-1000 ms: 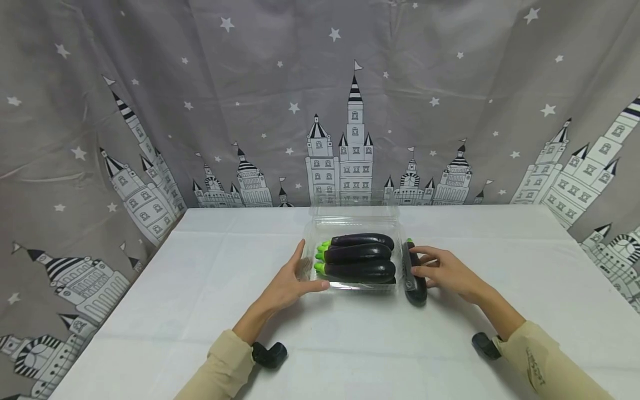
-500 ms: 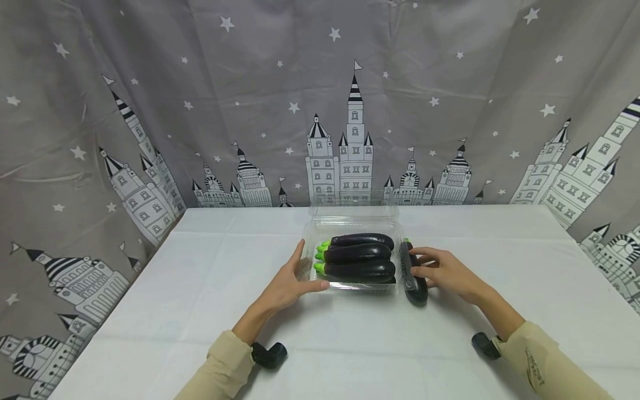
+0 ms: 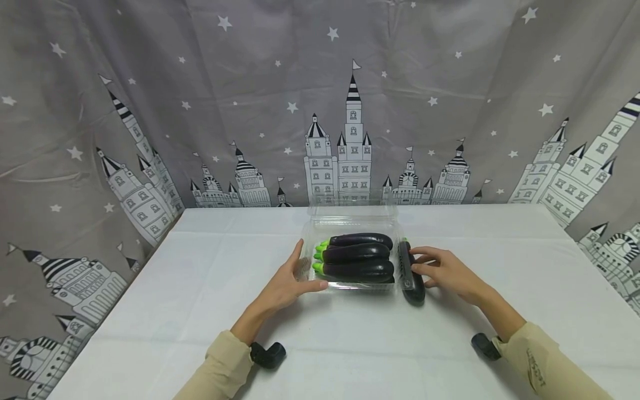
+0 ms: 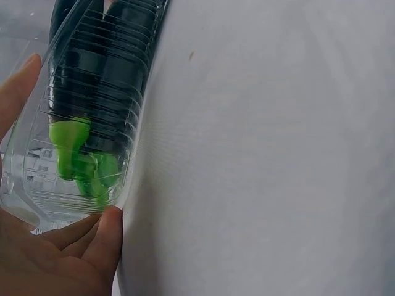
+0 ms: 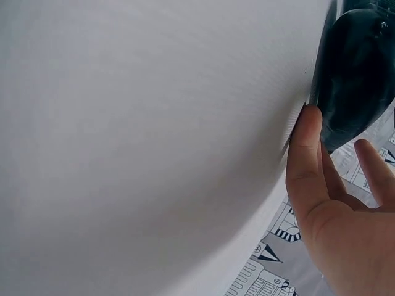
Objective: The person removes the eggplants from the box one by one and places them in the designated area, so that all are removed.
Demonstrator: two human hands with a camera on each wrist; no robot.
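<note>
A clear plastic box (image 3: 350,226) stands at mid-table with its lid raised at the back. Several dark eggplants (image 3: 357,253) with bright green stems lie in it side by side, stems to the left. My left hand (image 3: 284,286) rests against the box's left end, thumb along the front corner and index finger along the side; the left wrist view shows fingertips touching the plastic. Outside the right wall lies another eggplant (image 3: 415,291), partly overlapped by the box's clear rim. My right hand (image 3: 447,273) touches it from the right with extended fingers. Exact fingertip contact there is partly hidden.
A white cloth (image 3: 350,350) covers the table. Behind it hangs a grey curtain (image 3: 250,83) printed with castles and stars. A black wrist device (image 3: 268,355) is worn at the left cuff, and another black device (image 3: 485,345) at the right cuff.
The outer eggplant's stem end has shifted very slightly left, closer to the box. Both hands keep nearly the same pose, and the head view has drifted a little.
</note>
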